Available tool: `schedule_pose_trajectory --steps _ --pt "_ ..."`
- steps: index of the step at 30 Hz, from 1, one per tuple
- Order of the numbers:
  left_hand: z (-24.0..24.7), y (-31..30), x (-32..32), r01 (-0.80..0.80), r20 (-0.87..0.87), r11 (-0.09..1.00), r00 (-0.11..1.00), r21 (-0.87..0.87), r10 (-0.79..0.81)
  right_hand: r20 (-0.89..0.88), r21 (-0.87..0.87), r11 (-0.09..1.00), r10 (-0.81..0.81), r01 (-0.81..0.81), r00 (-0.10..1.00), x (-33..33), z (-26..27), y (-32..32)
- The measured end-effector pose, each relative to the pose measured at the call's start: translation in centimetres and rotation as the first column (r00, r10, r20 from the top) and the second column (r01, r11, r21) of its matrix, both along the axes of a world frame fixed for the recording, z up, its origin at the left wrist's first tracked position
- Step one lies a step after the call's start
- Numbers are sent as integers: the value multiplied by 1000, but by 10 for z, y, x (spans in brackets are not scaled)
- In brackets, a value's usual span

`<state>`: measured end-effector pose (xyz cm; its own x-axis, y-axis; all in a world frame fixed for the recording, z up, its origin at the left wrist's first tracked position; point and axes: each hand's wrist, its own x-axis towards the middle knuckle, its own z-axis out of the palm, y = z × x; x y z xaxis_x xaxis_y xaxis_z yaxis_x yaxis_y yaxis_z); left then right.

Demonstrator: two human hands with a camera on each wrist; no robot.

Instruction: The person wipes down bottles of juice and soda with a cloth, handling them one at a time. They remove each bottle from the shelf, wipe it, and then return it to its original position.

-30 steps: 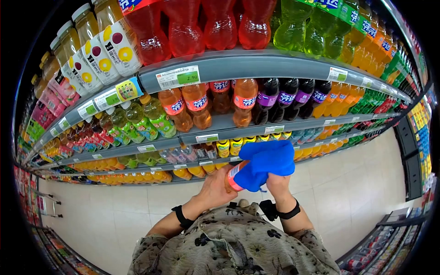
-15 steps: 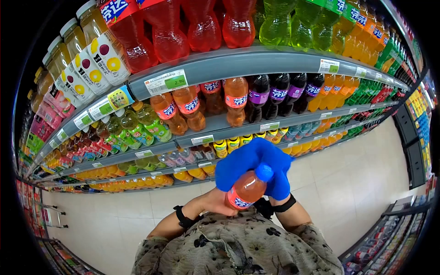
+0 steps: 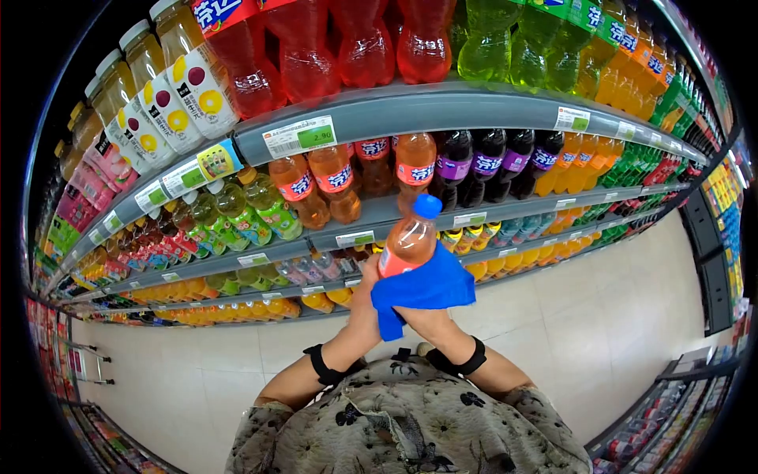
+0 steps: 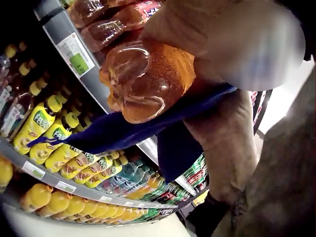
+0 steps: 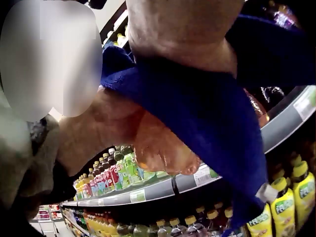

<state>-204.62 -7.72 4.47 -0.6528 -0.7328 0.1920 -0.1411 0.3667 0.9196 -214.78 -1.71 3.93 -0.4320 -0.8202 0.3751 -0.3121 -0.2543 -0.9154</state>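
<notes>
An orange-pink soda bottle (image 3: 410,241) with a blue cap stands tilted in front of the shelf, cap upward. My left hand (image 3: 365,306) grips its lower left side; the bottle's base (image 4: 148,81) shows in the left wrist view. A blue cloth (image 3: 433,283) lies against the bottle's right side and lower part, with a flap hanging down. My right hand (image 3: 428,322) holds the cloth against the bottle, its fingers mostly hidden beneath the fabric. In the right wrist view, the cloth (image 5: 202,111) drapes below that hand (image 5: 182,29).
A curved grey shelf (image 3: 474,110) spans the front, with rows of coloured bottles on several levels. Similar orange-pink bottles (image 3: 414,162) stand just behind the held one. Pale tiled floor (image 3: 568,316) lies below, and more shelving (image 3: 679,395) stands at the lower right.
The bottle's cap has swung up and away from my body. The cloth has shifted from behind the bottle to its near right side, and my right hand has come in closer to my left.
</notes>
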Motion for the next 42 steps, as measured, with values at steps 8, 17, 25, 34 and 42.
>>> schedule_pose_trajectory --steps 8,17,25,34,42 --pt "-11 13 -4 34 231 996 973 -77 -15 235 -110 991 -52 79 971 -32 -1 -11" --pt "-40 -14 -6 -30 -145 999 989 38 35 592 -136 985 165 -105 789 -16 -41 -2" --pt "11 -20 1 35 -455 972 887 233 77 296 -75 971 240 -228 925 7 -51 -1" --pt "-8 -14 6 -56 -431 982 902 -181 -28 855 -125 843 359 -523 375 -6 -62 12" --pt "-12 -23 10 2 -148 972 988 -234 -38 708 -4 943 237 -332 665 -18 -61 11"
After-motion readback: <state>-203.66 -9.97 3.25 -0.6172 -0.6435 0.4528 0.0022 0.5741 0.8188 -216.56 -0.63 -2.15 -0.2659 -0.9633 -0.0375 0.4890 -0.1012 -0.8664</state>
